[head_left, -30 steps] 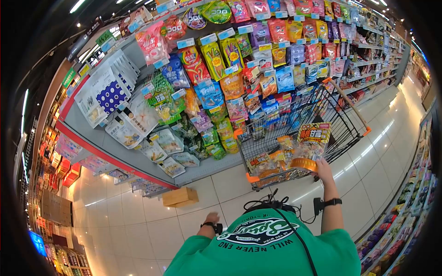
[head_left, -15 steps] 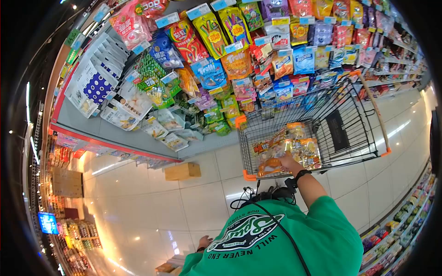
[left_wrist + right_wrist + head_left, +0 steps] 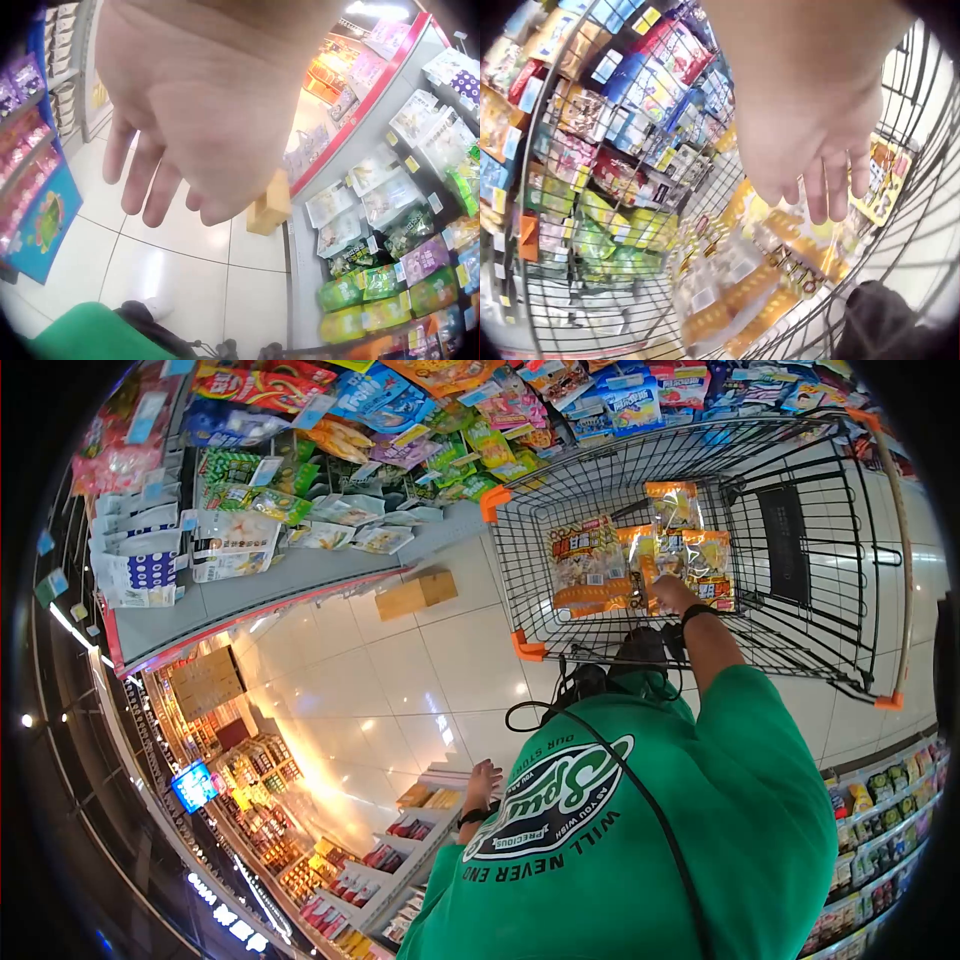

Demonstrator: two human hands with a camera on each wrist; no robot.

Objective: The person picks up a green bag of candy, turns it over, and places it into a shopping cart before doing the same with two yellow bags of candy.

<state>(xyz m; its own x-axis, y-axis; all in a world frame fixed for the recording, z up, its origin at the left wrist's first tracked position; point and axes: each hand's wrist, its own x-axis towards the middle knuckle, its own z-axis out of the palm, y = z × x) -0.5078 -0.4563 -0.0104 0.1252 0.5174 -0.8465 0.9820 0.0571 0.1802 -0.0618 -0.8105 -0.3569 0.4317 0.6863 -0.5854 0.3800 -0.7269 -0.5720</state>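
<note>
In the head view a wire shopping cart (image 3: 690,445) holds several orange-and-clear snack bags (image 3: 590,565), lying side by side and partly overlapping. My right hand (image 3: 676,596) is inside the basket at the bags' near edge. From the right wrist, that hand (image 3: 810,142) shows fairly straight fingers over a shiny orange bag (image 3: 795,236); whether they touch it is hard to tell, and nothing appears gripped. The left hand (image 3: 484,780) hangs away from the cart, its fingers loosely extended. Seen from the left wrist, the same hand (image 3: 199,112) is above the floor and empty.
Shelves of bagged sweets (image 3: 400,455) run along the cart's far side, with a grey ledge (image 3: 300,575) at the left. A tan box (image 3: 416,595) sits on the tiled floor. More stocked shelves (image 3: 880,820) stand at the lower right.
The right hand has lowered the orange-edged bag into the cart and let it go. The head view has turned down and nearer to the cart. The left hand remains empty beside the body.
</note>
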